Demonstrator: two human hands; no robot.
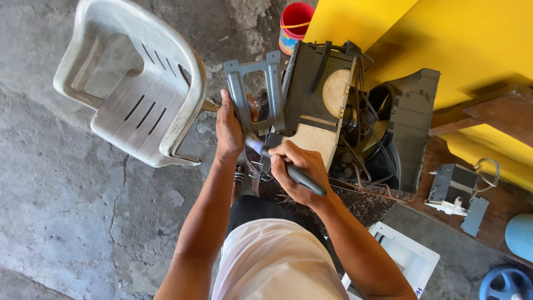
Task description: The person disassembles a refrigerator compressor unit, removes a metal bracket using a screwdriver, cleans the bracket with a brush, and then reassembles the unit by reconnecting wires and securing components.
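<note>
The right hand (297, 169) is clenched around the dark handle of a screwdriver (288, 166), held like a pen, with the tool's pale shank angled up and to the left toward the foot of a grey metal bracket (254, 94). The tip itself is hidden where shank meets bracket. The left hand (229, 130) grasps that bracket from the side, thumb pressed on its front face, fingers wrapped behind.

The bracket is a flat, grey-painted frame with a rectangular cut-out in the middle and small ears at its upper corners; it stands nearly upright and leans against the edge of an opened appliance unit (333, 111). The unit is a dark, boxy housing with a tan panel and a round pale disc on its near face, bundles of wires trailing around it, and a black fan shroud on its far side. It sits on a dark, rusty surface just in front of the person's knees.

To the left, a white plastic chair (139, 83) lies tipped on the cracked concrete floor (55, 194). Behind the unit stand a red bucket (295, 25) and a yellow wall (444, 39). To the right, a small grey electrical part (452, 186) rests on a wooden bench, well apart from the hands.
</note>
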